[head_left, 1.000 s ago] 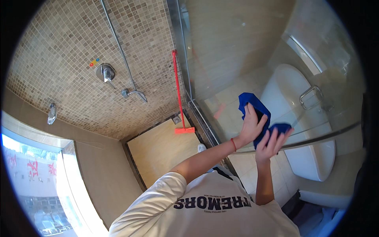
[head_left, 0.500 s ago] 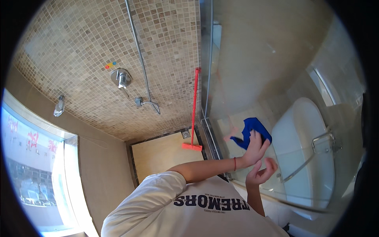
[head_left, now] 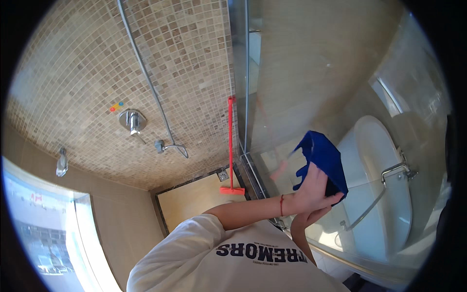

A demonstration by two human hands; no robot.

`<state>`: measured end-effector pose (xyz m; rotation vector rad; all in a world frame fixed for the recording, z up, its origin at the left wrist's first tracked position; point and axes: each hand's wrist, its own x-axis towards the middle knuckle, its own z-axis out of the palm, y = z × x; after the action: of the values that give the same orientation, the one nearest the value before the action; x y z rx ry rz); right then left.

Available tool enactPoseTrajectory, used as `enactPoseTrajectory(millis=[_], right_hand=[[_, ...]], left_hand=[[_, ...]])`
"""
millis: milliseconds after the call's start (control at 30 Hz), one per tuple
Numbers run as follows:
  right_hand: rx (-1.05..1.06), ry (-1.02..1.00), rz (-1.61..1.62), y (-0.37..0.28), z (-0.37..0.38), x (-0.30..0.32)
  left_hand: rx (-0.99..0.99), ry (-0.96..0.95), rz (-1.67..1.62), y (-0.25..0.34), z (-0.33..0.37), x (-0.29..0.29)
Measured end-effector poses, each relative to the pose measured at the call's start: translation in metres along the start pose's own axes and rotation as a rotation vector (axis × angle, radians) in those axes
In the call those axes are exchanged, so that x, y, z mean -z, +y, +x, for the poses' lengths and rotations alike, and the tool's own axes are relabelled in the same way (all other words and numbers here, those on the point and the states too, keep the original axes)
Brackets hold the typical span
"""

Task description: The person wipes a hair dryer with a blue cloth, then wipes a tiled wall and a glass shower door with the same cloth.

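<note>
A blue cloth [head_left: 327,155] hangs in loose folds in front of the glass shower panel [head_left: 311,73]. My left hand [head_left: 314,191], with a red cord round its wrist, is closed on the lower part of the cloth. Just below it, my right hand [head_left: 311,217] is close against the left hand. The left hand and wrist cover most of its fingers, so their grip does not show.
A red long-handled squeegee [head_left: 230,146] leans in the corner by the glass. The mosaic wall carries a shower valve [head_left: 133,121] and a hose [head_left: 146,73]. Beyond the glass stands a white bathtub [head_left: 374,214]; a metal handle [head_left: 372,207] is on the panel. A window [head_left: 44,224] is at left.
The blue cloth has moved right and spread out more. My left hand has closed further round it, and my right hand has come up against the left. The view has shifted slightly.
</note>
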<state>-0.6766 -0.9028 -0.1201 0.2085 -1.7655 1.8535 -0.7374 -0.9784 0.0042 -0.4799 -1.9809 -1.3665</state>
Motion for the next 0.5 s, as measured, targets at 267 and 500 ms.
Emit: enactPoseTrajectory(millis=[267, 500], right_hand=[[0.543, 0.043, -0.864, -0.070, 0.066, -0.038], [0.808, 0.066, -1.188, -0.053, 0.113, -0.060]], left_hand=[[0.327, 0.077, 0.036, -0.057, 0.028, 0.065], [0.241, -0.027, 0.162, -0.229, 0.005, 0.165]])
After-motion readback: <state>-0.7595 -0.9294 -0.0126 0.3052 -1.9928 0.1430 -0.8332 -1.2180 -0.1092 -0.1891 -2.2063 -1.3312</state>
